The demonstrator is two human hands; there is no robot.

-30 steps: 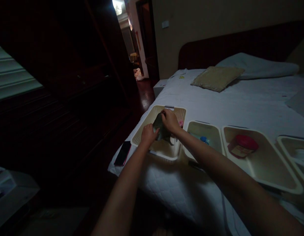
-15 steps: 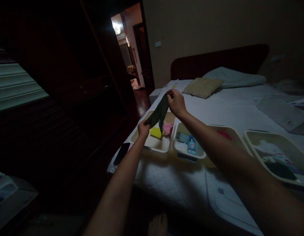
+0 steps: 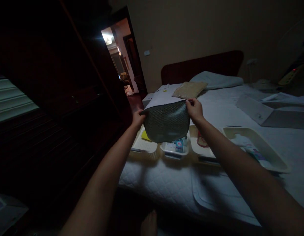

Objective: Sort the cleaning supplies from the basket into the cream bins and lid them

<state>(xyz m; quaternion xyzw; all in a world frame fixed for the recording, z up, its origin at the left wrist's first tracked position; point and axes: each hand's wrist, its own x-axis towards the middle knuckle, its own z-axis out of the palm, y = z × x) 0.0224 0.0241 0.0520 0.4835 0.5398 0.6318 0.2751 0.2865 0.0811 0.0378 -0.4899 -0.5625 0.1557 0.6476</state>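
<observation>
A dark mesh pouch (image 3: 166, 124) hangs spread out in the air above the bed's near edge. My left hand (image 3: 138, 118) pinches its upper left corner and my right hand (image 3: 195, 109) pinches its upper right corner, both closed on the fabric. Below the pouch stands a row of cream plastic baskets: the left one (image 3: 142, 147) holds something yellow, the middle one (image 3: 172, 150) holds a small water bottle (image 3: 178, 145).
More cream baskets (image 3: 265, 154) sit to the right on the white bed (image 3: 166, 186). A tan cushion (image 3: 188, 89) and a pillow (image 3: 216, 80) lie near the headboard. Dark cabinets fill the left; a lit doorway (image 3: 117, 62) opens behind. My bare foot (image 3: 148, 224) shows below.
The pouch was lifted out of the left basket, then pulled wide between both hands. My view has tilted up and the hands moved apart.
</observation>
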